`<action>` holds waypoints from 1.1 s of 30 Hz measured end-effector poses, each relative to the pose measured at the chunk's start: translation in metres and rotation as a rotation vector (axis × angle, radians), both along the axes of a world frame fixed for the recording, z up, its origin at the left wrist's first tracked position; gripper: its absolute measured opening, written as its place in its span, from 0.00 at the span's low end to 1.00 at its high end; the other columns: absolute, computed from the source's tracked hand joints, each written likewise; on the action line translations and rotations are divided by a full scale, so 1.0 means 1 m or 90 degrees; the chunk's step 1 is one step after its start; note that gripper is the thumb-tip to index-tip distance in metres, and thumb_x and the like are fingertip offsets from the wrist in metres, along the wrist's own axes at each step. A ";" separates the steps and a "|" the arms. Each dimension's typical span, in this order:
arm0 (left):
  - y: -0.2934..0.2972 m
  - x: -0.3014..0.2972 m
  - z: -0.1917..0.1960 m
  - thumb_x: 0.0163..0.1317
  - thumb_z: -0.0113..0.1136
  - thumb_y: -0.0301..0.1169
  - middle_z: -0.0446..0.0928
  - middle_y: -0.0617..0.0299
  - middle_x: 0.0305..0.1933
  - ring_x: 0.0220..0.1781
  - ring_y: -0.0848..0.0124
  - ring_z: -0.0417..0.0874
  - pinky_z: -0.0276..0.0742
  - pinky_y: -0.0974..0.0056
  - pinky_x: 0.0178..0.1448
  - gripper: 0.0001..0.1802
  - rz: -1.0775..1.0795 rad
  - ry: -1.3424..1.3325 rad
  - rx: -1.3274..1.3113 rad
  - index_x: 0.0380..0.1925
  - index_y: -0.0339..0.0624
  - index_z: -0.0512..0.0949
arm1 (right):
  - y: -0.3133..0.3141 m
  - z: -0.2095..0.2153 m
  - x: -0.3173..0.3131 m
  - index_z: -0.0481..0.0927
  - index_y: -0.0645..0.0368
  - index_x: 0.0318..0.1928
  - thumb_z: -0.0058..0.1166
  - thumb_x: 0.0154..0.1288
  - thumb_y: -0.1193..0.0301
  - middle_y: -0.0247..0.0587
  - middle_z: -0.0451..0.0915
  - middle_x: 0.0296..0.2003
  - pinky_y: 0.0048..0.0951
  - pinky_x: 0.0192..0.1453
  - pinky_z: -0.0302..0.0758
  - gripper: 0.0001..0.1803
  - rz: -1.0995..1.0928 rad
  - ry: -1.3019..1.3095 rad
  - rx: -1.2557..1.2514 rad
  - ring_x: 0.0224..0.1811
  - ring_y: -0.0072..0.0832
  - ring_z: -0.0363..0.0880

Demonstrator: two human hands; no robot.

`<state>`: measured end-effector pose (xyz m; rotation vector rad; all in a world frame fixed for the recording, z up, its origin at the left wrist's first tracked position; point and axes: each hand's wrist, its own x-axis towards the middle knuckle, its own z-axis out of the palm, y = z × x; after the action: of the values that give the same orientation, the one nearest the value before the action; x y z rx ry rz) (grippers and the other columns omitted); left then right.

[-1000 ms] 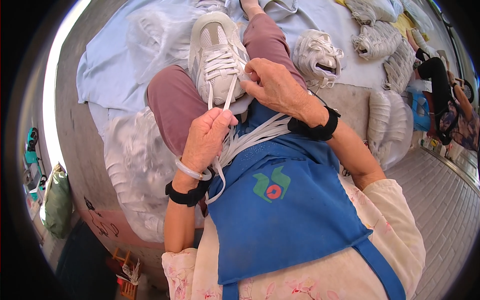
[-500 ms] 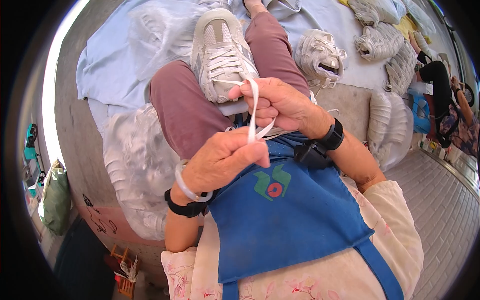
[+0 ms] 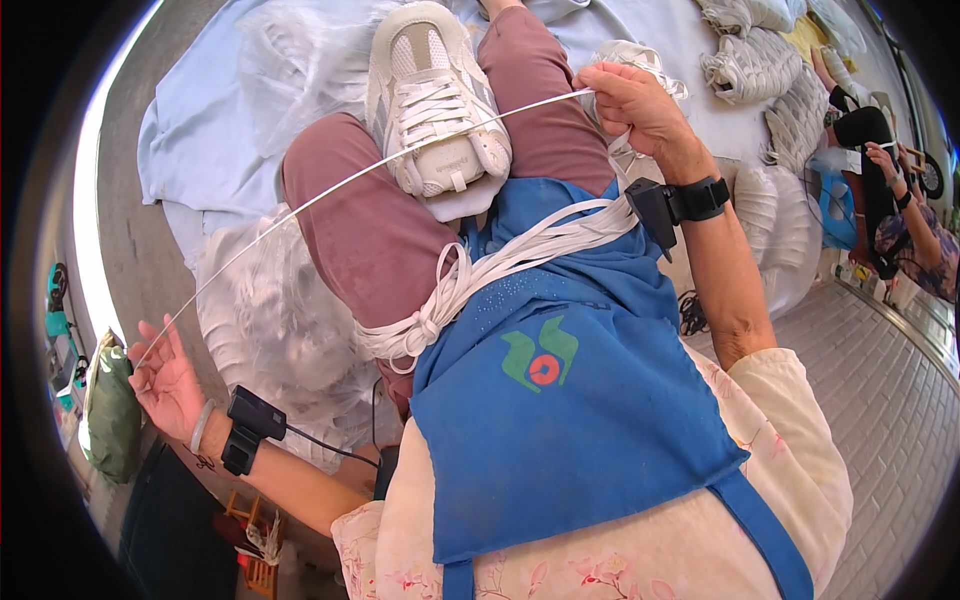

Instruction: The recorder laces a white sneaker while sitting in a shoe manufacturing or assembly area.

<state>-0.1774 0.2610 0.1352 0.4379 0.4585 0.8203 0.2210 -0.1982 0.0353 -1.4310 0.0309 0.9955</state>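
Swung wide since half a second ago, my left hand (image 3: 172, 390) reaches out toward the green bag (image 3: 110, 420) and my right hand (image 3: 645, 108) to the other side, so the white lace (image 3: 292, 214) now runs nearly straight over the shoe (image 3: 432, 105) between my legs (image 3: 355, 230). Right fingers pinch it; the left spread loosely, and whether they grip its end I cannot tell. My right hand partly hides another shoe (image 3: 650, 58).

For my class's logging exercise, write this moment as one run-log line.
left hand: touching white lace | right hand: pinching lace | lace: stretched nearly straight | shoe: laced, between legs
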 end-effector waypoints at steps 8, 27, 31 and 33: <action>-0.014 0.037 0.008 0.66 0.52 0.27 0.76 0.48 0.48 0.66 0.47 0.69 0.49 0.37 0.76 0.09 -0.013 -0.037 0.110 0.28 0.33 0.72 | 0.009 -0.024 -0.008 0.83 0.61 0.39 0.56 0.61 0.70 0.34 0.74 0.21 0.21 0.29 0.70 0.09 0.047 -0.425 -0.280 0.24 0.18 0.71; -0.191 0.164 -0.034 0.64 0.60 0.29 0.81 0.61 0.38 0.27 0.83 0.78 0.71 0.79 0.30 0.14 -0.560 0.546 0.369 0.47 0.33 0.75 | -0.061 0.056 -0.078 0.82 0.58 0.38 0.62 0.53 0.76 0.38 0.76 0.37 0.33 0.37 0.76 0.10 0.462 -0.546 -0.161 0.33 0.35 0.79; -0.205 0.170 -0.033 0.63 0.60 0.27 0.80 0.61 0.34 0.32 0.78 0.82 0.78 0.76 0.35 0.15 -0.507 0.557 0.372 0.47 0.30 0.75 | -0.057 0.043 -0.092 0.80 0.59 0.36 0.62 0.54 0.72 0.42 0.74 0.37 0.38 0.37 0.76 0.09 0.512 -0.680 -0.199 0.35 0.42 0.78; -0.205 0.170 -0.033 0.64 0.59 0.27 0.80 0.61 0.34 0.32 0.78 0.82 0.77 0.76 0.34 0.14 -0.525 0.575 0.384 0.47 0.30 0.76 | -0.055 0.043 -0.091 0.79 0.60 0.35 0.60 0.57 0.72 0.41 0.75 0.35 0.38 0.36 0.75 0.07 0.529 -0.699 -0.211 0.33 0.42 0.78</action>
<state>-0.0070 0.0559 0.1025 1.4669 0.7730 -0.1193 0.1304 -0.2535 0.0786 -2.1997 -1.3387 0.7106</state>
